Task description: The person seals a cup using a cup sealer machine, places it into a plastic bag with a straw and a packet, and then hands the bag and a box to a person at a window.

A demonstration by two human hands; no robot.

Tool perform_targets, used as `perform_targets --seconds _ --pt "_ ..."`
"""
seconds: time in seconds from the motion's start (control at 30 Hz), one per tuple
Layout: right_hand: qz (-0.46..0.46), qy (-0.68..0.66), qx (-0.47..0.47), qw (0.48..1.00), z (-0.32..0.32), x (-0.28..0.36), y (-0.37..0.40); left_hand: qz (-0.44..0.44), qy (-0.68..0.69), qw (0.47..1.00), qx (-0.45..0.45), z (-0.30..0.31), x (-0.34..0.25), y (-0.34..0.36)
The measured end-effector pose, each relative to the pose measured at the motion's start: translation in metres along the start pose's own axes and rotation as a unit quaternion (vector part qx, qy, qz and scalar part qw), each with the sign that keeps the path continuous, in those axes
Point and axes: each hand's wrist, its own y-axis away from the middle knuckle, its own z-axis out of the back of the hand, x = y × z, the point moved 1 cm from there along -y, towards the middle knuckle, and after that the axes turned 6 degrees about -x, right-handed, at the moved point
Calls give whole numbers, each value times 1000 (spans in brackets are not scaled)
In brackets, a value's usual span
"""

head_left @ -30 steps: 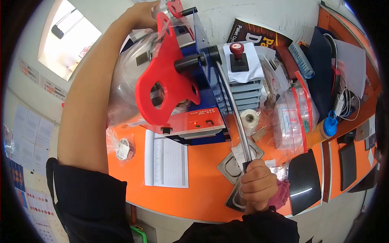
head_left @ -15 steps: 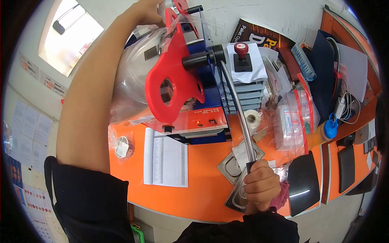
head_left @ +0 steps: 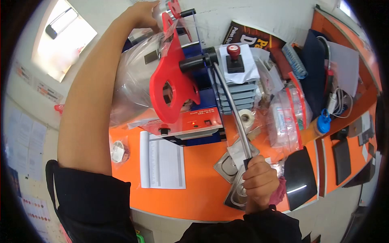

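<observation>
A red and blue cup sealer (head_left: 202,121) stands on the orange table, with red side plates and a lit indicator on its front. My right hand (head_left: 261,182) is closed round the black grip at the low end of its metal lever (head_left: 233,105). High at the back of the machine, my left hand (head_left: 139,15) curls against a silver roller (head_left: 161,12), its fingertips partly hidden. A large roll of clear film (head_left: 133,81) sits between my left forearm and the near red plate (head_left: 162,97).
A ruled notebook (head_left: 166,162) and a small cup (head_left: 119,152) lie before the machine. Metal pans (head_left: 227,168) sit under the lever. To the right are stacked grey trays (head_left: 239,97) with a stamp (head_left: 235,60), plastic bags (head_left: 285,121), a blue-capped bottle (head_left: 323,123) and a black panel (head_left: 300,178).
The whole view has shifted slightly left. My right hand stays on the lever grip, and my left hand remains at the back roller. The lever's position looks nearly the same.
</observation>
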Motion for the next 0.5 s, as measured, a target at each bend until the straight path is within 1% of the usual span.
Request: perform_targets --seconds 0.03,0.1,0.13,0.17,0.2,0.23,0.27,0.3,0.37,0.43,0.5 --pt "3 12 11 1000 -1 0 -2 -3 12 1000 -10 -2 0 -2" --pt "-35 -31 -51 998 -4 2 -10 -7 11 996 -90 -14 6 -2" --pt "-54 -34 -140 988 -16 8 -21 -5 23 995 -100 -9 -1 -2" --pt "-52 -25 -133 989 -27 14 -33 11 7 998 -54 -4 -8 -2" --pt "-71 16 -118 990 -36 18 -47 24 -10 1000 -7 0 -14 -1" --pt "-86 55 -104 989 -44 19 -64 20 -6 1000 -15 6 -17 1" --pt "-81 62 -102 989 -51 17 -84 32 -3 999 -12 10 -21 4" --pt "-66 42 -98 992 -57 13 -106 45 3 999 -5 9 -24 6" --pt "-32 -4 -88 996 -65 -3 -156 43 16 999 -2 11 -26 7" --pt "37 178 -54 982 -74 -19 -211 46 22 999 2 11 -24 7" --pt "30 63 -151 986 -93 -34 -228 32 9 999 -19 8 -23 5"
